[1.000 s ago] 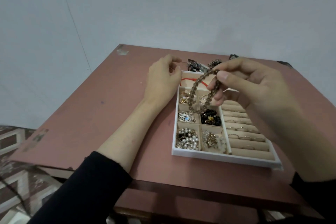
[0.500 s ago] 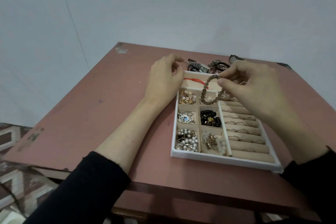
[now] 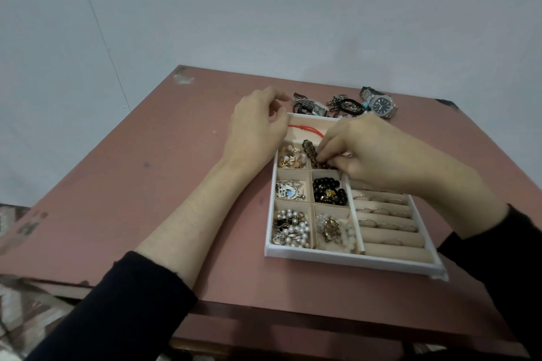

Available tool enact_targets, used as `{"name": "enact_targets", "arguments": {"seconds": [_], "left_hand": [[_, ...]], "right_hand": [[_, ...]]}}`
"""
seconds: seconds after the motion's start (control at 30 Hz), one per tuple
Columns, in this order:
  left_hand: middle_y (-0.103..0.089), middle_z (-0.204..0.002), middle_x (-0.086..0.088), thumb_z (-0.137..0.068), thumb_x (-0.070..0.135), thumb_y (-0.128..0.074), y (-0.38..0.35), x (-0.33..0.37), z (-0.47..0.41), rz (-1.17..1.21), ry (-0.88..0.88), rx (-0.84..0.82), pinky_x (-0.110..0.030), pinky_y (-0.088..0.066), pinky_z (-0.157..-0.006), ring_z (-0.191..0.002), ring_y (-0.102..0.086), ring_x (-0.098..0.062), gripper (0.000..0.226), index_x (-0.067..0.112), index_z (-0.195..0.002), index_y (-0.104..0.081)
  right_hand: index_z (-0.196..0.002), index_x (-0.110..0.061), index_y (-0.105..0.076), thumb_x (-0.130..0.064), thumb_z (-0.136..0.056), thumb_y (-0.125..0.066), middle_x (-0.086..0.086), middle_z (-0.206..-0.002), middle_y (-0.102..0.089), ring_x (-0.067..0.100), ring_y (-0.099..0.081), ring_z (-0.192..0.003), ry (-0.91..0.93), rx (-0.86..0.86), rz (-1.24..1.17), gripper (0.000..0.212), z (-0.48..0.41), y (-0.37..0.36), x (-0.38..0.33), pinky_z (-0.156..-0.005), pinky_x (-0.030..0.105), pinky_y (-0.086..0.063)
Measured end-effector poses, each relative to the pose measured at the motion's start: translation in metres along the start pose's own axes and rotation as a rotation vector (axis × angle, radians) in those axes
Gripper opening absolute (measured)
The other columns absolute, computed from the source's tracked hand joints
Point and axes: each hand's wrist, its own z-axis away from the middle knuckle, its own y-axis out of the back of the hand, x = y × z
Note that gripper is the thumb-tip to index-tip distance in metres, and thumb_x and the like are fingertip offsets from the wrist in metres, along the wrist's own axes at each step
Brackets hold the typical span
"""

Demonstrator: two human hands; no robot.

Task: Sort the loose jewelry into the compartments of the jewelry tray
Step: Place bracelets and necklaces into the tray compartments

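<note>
The right hand [image 3: 378, 152] pinched the limp bead bracelet [image 3: 311, 151] (probably light, slippery; pinch across beads) at 12 o'clock in the tray [image 3: 337, 260].

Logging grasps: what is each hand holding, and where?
Right hand pinches the brown bead bracelet at its near end; left hand rests against the white jewelry tray, gripping nothing.

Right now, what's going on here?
A person is sorting jewelry. The right hand pinches a brown bead bracelet, tucking it into a small compartment near the far end of the tray. The left hand rests at the tray's far left corner. Watches lie loose on the table behind.
</note>
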Motion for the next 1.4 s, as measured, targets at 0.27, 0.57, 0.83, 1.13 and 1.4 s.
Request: {"name": "enact_targets", "arguments": {"seconds": [0.27, 0.57, 0.83, 1.13, 1.4], "left_hand": [[-0.06, -0.085, 0.006, -0.085, 0.01, -0.051, 0.0, 0.0, 0.0, 0.0, -0.005, -0.005, -0.032, -0.048, -0.079, -0.084, -0.059, -0.014, 0.024, 0.015, -0.102, -0.067], [-0.066, -0.09, -0.001, -0.086, 0.012, -0.051, -0.001, -0.002, -0.001, 0.001, 0.001, 0.0, -0.033, -0.048, -0.08, -0.085, -0.06, -0.016, 0.023, 0.014, -0.102, -0.067], [-0.065, -0.08, 0.007, -0.086, 0.015, -0.055, 0.006, 0.005, 0.0, 0.027, 0.002, -0.091, -0.012, -0.042, -0.066, -0.072, -0.057, -0.004, 0.016, 0.018, -0.096, -0.067], [-0.049, -0.073, 0.011, -0.08, 0.036, -0.054, 0.013, 0.008, 0.003, -0.183, -0.071, -0.378, -0.031, -0.036, -0.073, -0.088, -0.04, -0.015, 0.022, 0.025, -0.06, -0.058], [-0.056, -0.076, 0.012, -0.077, 0.04, -0.069, 0.008, 0.016, 0.008, -0.167, -0.24, -0.362, -0.024, -0.031, -0.067, -0.082, -0.041, -0.01, 0.017, 0.023, -0.078, -0.072]], "right_hand": [[-0.105, -0.023, -0.067, -0.038, -0.083, -0.065, -0.008, -0.094, -0.064, 0.011, -0.057, -0.081, -0.038, 0.149, -0.189, 0.027, -0.011, -0.007, 0.001, -0.074, 0.025, -0.043], [-0.087, -0.019, -0.071, -0.008, -0.082, -0.064, -0.003, -0.074, -0.066, 0.007, -0.057, -0.069, -0.072, 0.243, -0.348, 0.014, -0.003, -0.015, 0.013, -0.063, 0.013, -0.043], [-0.078, -0.019, -0.075, -0.026, -0.083, -0.066, -0.009, -0.081, -0.056, 0.012, -0.043, -0.085, -0.059, 0.214, -0.053, 0.013, 0.011, -0.015, 0.022, -0.075, 0.026, -0.03], [-0.08, -0.013, -0.071, -0.019, -0.086, -0.062, -0.004, -0.077, -0.063, -0.003, -0.05, -0.069, -0.213, 0.475, -0.331, 0.013, 0.014, -0.019, 0.023, -0.063, 0.009, -0.032], [-0.089, -0.017, -0.072, -0.023, -0.088, -0.06, -0.014, -0.07, -0.059, -0.007, -0.047, -0.059, -0.387, 0.608, -0.534, 0.014, 0.017, -0.019, 0.035, -0.06, 0.01, -0.036]]}}
